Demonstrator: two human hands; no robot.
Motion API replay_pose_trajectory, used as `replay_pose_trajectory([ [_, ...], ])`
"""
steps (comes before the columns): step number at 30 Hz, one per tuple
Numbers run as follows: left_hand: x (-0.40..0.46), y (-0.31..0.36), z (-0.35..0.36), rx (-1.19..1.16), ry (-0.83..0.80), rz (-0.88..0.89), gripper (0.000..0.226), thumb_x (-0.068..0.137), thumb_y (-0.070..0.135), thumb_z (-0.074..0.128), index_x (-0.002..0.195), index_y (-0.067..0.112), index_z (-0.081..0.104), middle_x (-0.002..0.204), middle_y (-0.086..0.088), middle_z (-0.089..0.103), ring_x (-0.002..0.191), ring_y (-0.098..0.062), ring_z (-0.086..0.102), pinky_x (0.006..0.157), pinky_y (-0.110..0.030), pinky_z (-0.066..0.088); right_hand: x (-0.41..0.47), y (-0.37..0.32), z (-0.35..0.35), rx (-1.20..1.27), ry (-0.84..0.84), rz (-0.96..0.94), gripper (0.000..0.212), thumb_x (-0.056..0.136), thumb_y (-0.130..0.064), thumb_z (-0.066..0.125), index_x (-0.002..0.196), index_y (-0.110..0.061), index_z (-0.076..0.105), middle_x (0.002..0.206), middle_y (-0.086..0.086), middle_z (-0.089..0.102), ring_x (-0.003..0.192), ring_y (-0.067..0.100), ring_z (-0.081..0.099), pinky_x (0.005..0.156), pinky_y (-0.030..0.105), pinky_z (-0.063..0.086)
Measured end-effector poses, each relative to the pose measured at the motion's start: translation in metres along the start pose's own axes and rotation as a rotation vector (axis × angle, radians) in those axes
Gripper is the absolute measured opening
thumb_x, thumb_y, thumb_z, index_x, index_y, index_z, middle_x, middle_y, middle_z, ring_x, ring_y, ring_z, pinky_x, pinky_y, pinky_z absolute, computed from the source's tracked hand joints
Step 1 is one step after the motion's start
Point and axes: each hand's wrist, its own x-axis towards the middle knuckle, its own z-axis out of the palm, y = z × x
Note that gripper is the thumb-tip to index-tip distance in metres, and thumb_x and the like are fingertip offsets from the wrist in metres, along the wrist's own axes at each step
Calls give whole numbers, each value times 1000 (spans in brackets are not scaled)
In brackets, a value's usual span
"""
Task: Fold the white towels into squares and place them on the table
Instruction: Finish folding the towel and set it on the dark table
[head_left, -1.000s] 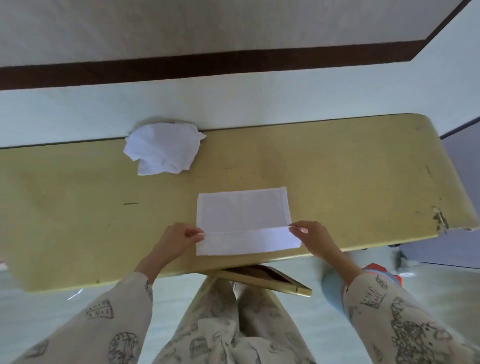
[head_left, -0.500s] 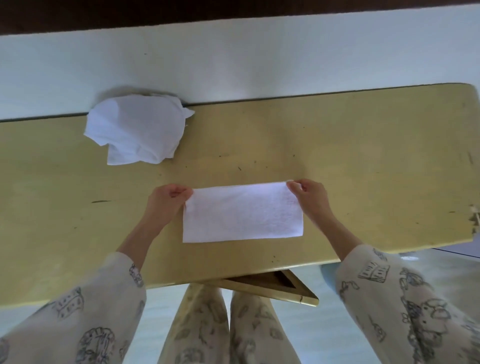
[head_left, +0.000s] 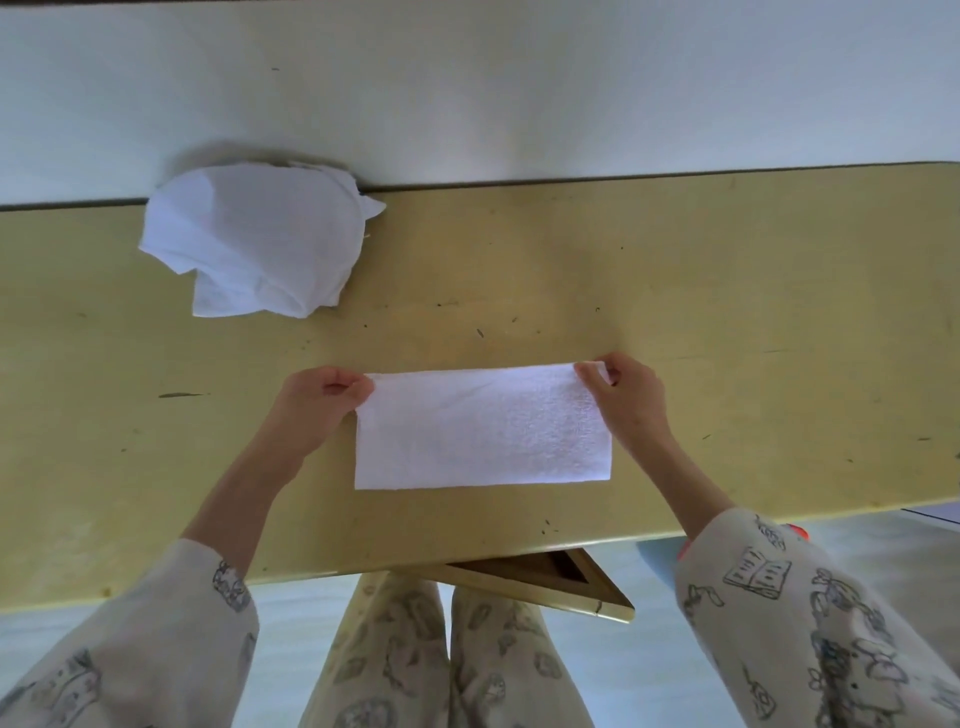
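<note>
A white towel (head_left: 483, 428) lies on the yellow table (head_left: 727, 322) as a wide rectangle, folded in half. My left hand (head_left: 317, 402) pinches its far left corner. My right hand (head_left: 626, 395) pinches its far right corner. A second white towel (head_left: 254, 244) sits crumpled in a heap at the table's far left, against the wall.
The table's near edge runs just below the folded towel, with a wooden frame (head_left: 545, 577) sticking out under it. A pale wall (head_left: 467, 88) backs the table. My legs and the floor show below.
Both hands carried the towel's near edge away from me over the far edge, folding it in half. They now hold the far corners.
</note>
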Motion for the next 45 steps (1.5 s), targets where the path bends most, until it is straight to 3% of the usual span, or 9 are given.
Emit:
replay_pose_trajectory([
  [6,-5,-8,4,-42,5,7,12,90,11,57,82,18,61,81,-1,65,71,-11,61,57,-12,51,-2,-2,1,39,-12,5,18,86,-24,61,87,-6,62,75,0,59,65,11,48,55,17,34],
  [12,5,-12,13,49,162,36,8,88,19,61,92,12,62,85,-4,64,79,-21,58,76,-36,50,-3,-2,2,49,4,10,19,87,-25,60,85,-6,61,74,0,58,68,13,49,56,17,35],
  [21,7,-13,18,157,247,70,14,88,26,61,90,11,59,79,2,62,66,-10,56,58,-20,42,-2,-2,4,19,11,13,18,88,-24,57,82,-7,58,63,-6,50,58,8,43,54,21,34],
  [27,9,-9,18,184,258,58,17,88,27,61,91,10,58,78,1,61,65,-9,56,56,-19,41,-2,-3,4,11,21,11,19,89,-25,57,83,-7,59,64,-7,50,58,7,43,53,19,34],
  [32,10,-10,16,169,246,47,18,86,28,63,87,10,58,73,2,62,65,-17,61,68,-33,52,-2,-4,4,-1,21,-7,19,88,-26,59,84,-8,59,65,-5,52,59,9,44,52,16,34],
  [36,10,-10,17,172,242,47,21,86,29,63,89,9,57,74,0,63,62,-14,60,57,-23,47,-2,-3,4,18,43,12,22,88,-29,59,81,-9,56,64,-6,51,58,9,43,49,12,35],
  [39,6,-11,16,151,234,17,27,89,36,57,94,9,55,81,-3,65,64,-16,62,55,-21,44,-5,-4,0,68,93,15,24,91,-34,57,88,-10,58,69,-9,55,62,3,49,54,7,38],
  [42,-5,-13,15,287,352,51,31,93,36,48,104,8,49,90,-4,58,79,-23,57,64,-30,40,-17,-1,-2,-51,200,-60,26,93,-33,53,97,-8,59,84,1,61,76,14,55,71,24,45],
  [45,-20,-15,27,592,558,358,20,93,19,47,104,3,52,95,-13,55,87,-31,51,72,-41,41,-32,5,7,-265,370,-343,31,94,-26,45,107,-3,60,101,13,60,92,25,54,83,36,45],
])
